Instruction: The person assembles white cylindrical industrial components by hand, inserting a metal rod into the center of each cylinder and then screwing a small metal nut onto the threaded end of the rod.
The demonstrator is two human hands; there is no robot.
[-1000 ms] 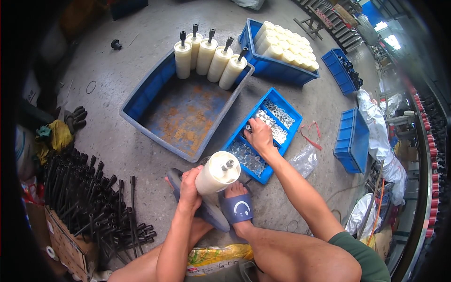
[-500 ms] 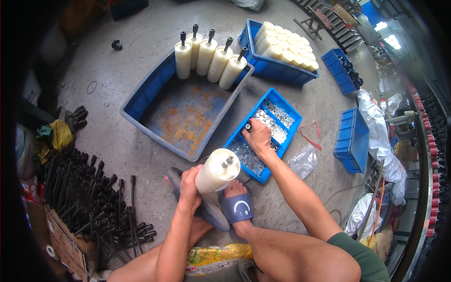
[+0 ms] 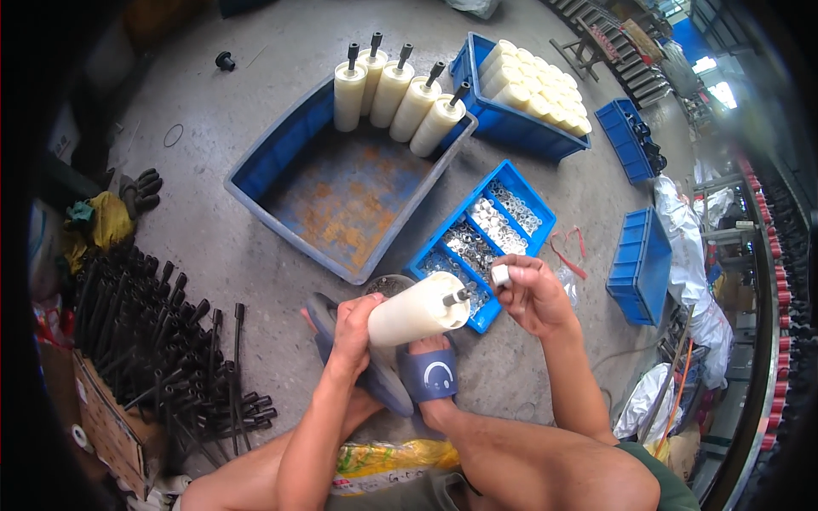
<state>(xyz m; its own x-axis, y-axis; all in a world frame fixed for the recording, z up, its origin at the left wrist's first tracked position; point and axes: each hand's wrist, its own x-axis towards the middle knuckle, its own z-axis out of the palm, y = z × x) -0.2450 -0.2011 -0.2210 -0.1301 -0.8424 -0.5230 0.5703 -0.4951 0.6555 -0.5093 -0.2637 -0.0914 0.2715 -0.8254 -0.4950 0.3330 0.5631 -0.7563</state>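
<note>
My left hand (image 3: 349, 335) is wrapped round a cream plastic roller (image 3: 411, 315), tilted with its open end toward the right. A short dark shaft tip sticks out of that end. Just right of it, my right hand (image 3: 538, 296) pinches a small white plastic sleeve (image 3: 501, 275) between thumb and fingers. Beyond both hands lies a blue divided tray (image 3: 534, 189), its compartments filled with metal rings, white sleeves and small metal parts. A round container (image 3: 388, 285) of small parts shows partly behind the roller.
A large blue bin (image 3: 285, 232) holds several upright rollers (image 3: 392, 92) with black tips along its far side. Behind it, another blue bin (image 3: 532, 136) is stacked with cream rollers. Black rods (image 3: 162, 349) are heaped at left. An upturned-looking blue crate (image 3: 639, 266) stands right.
My right hand has come out of the divided tray toward me and now pinches a white sleeve; the dark piece it held is gone from it. The roller has tipped rightward.
</note>
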